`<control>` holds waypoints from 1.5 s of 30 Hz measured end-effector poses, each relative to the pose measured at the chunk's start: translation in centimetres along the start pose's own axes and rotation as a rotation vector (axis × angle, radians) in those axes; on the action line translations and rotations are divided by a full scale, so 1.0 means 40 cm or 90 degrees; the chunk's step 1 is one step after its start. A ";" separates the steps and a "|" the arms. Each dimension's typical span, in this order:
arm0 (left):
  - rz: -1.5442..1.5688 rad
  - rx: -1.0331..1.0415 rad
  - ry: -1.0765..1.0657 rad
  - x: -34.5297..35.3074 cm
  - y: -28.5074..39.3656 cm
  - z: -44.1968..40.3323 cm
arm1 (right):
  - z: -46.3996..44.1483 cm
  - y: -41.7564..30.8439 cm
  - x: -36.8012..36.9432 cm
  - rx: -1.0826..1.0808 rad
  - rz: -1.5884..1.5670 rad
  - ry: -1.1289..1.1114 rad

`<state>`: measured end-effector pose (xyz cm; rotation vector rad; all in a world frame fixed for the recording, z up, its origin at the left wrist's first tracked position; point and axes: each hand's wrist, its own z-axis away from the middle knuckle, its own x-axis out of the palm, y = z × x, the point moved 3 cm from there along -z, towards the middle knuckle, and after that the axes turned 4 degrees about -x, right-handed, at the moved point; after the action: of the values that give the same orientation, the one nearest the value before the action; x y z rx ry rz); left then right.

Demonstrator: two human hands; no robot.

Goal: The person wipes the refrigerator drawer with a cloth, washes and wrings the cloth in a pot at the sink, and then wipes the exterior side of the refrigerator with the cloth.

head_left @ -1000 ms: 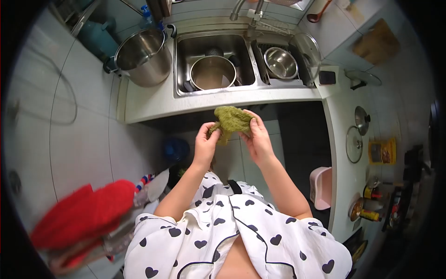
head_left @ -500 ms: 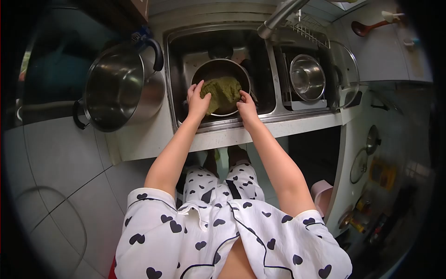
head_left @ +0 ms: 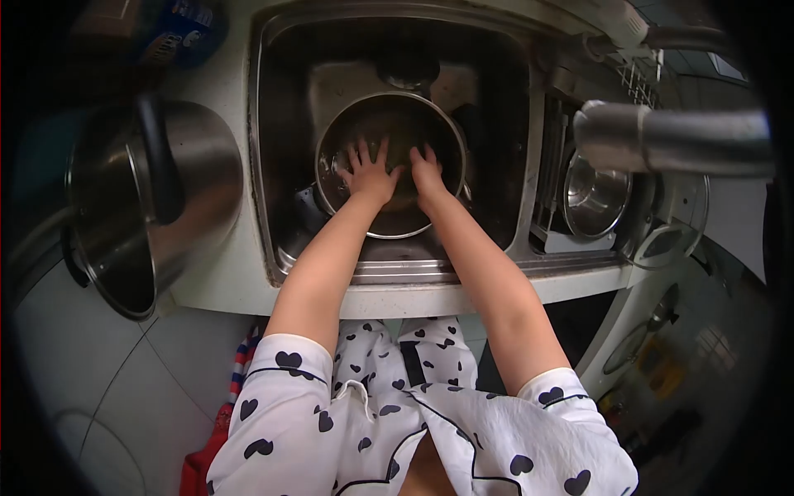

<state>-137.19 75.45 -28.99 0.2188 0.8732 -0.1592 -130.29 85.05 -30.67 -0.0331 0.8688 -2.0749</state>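
A round metal pot [head_left: 453, 136] stands in the sink basin [head_left: 488, 207], with murky liquid inside. Over the left part of the pot's inside is my left hand [head_left: 370, 176], its fingers spread and nothing held in it. My right hand [head_left: 426, 172] reaches into the pot beside it, fingers apart. The green cloth cannot be made out clearly; only a dim greenish tone shows in the dark liquid between and above my hands.
A large steel pot [head_left: 194, 165] with black handles stands at the left on the counter [head_left: 219, 273]. The faucet [head_left: 670, 139] juts in at the right, above a metal bowl [head_left: 595, 194] in a rack. A blue bottle [head_left: 178, 33] is at the upper left.
The view has moved closer to the sink. Both hands went from holding the green cloth in front of the counter down into the pot, and the cloth has left their fingers.
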 end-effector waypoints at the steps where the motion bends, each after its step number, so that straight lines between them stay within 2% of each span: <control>1: -0.115 0.066 0.020 0.002 -0.011 -0.009 | -0.012 0.008 0.001 0.026 0.010 0.015; 2: -0.231 0.132 0.040 0.004 -0.023 -0.017 | -0.023 0.013 0.002 0.051 0.019 0.031; 3: -0.208 0.164 0.101 -0.009 -0.029 -0.032 | -0.020 0.009 0.000 0.076 0.028 0.047; 6: 0.065 0.098 0.169 -0.037 -0.027 -0.042 | -0.015 -0.017 -0.002 0.113 0.041 0.090; 7: 0.179 0.026 0.213 -0.049 -0.010 -0.018 | -0.028 0.000 0.009 0.112 -0.029 0.066; 9: 0.330 -0.043 0.264 0.057 -0.015 -0.071 | -0.061 0.022 0.033 0.103 -0.174 0.020; 10: 0.406 -0.079 0.286 0.048 -0.005 -0.062 | -0.049 0.000 0.037 0.135 -0.242 -0.039; 11: 0.680 -0.128 0.105 0.060 0.000 -0.062 | -0.036 -0.021 0.035 0.171 -0.307 -0.097; 14: 0.911 -0.035 -0.167 -0.051 0.054 0.036 | -0.014 -0.065 0.025 0.238 -0.536 -0.324; 16: 0.820 0.173 -0.152 -0.113 0.078 0.103 | -0.028 -0.071 0.011 0.325 -0.568 -0.457; 18: 0.690 0.282 -0.094 -0.174 0.101 0.169 | -0.049 -0.051 -0.011 0.322 -0.514 -0.515; 20: 0.457 0.374 0.049 -0.215 0.112 0.208 | 0.058 -0.129 -0.021 0.304 -0.597 -0.558; 21: 0.460 0.376 0.074 -0.223 0.107 0.203 | 0.105 -0.167 -0.015 0.290 -0.639 -0.584; 23: 0.464 0.382 0.117 -0.233 0.095 0.181 | 0.123 -0.151 -0.001 0.310 -0.624 -0.348; 24: 0.438 0.345 0.138 -0.229 0.085 0.149 | 0.130 -0.144 0.003 0.318 -0.613 -0.227; 25: 0.409 0.303 0.163 -0.224 0.073 0.107 | 0.142 -0.150 0.012 0.352 -0.499 -0.197; 28: 0.214 0.202 0.164 -0.186 0.017 0.019 | 0.145 -0.126 -0.010 0.185 -0.496 -0.128; 29: 0.202 0.139 0.065 -0.159 0.005 0.002 | 0.138 -0.128 -0.022 0.151 -0.424 -0.087; 31: 0.144 0.066 0.119 -0.095 -0.018 -0.029 | 0.129 -0.133 -0.044 0.089 -0.279 -0.008; 32: 0.115 0.029 0.148 -0.053 -0.030 -0.043 | 0.119 -0.119 -0.046 0.131 -0.263 -0.023; 33: 0.111 0.043 0.140 -0.009 -0.034 -0.057 | 0.098 -0.095 -0.046 0.171 -0.247 -0.041; 35: -0.050 0.127 0.064 0.002 -0.003 -0.017 | 0.030 -0.010 -0.037 0.243 -0.248 -0.121; 37: -0.186 0.243 0.027 -0.017 0.001 -0.001 | 0.047 -0.018 -0.038 0.263 -0.277 -0.084; 40: -0.037 0.196 0.030 -0.081 -0.020 -0.047 | 0.067 -0.035 -0.044 0.225 -0.328 -0.049; 41: 0.080 0.136 0.080 -0.077 -0.017 -0.041 | 0.070 -0.038 -0.043 0.203 -0.349 -0.040; 44: 0.365 0.020 0.146 0.064 -0.025 -0.088 | 0.048 -0.041 -0.017 0.229 -0.322 -0.114; 45: 0.755 -0.044 -0.080 0.028 -0.003 -0.061 | 0.035 -0.038 -0.011 0.249 -0.367 -0.145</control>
<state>-138.32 75.89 -31.39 0.6173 0.5106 0.9489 -130.67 85.16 -28.58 -0.3365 0.3177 -2.6804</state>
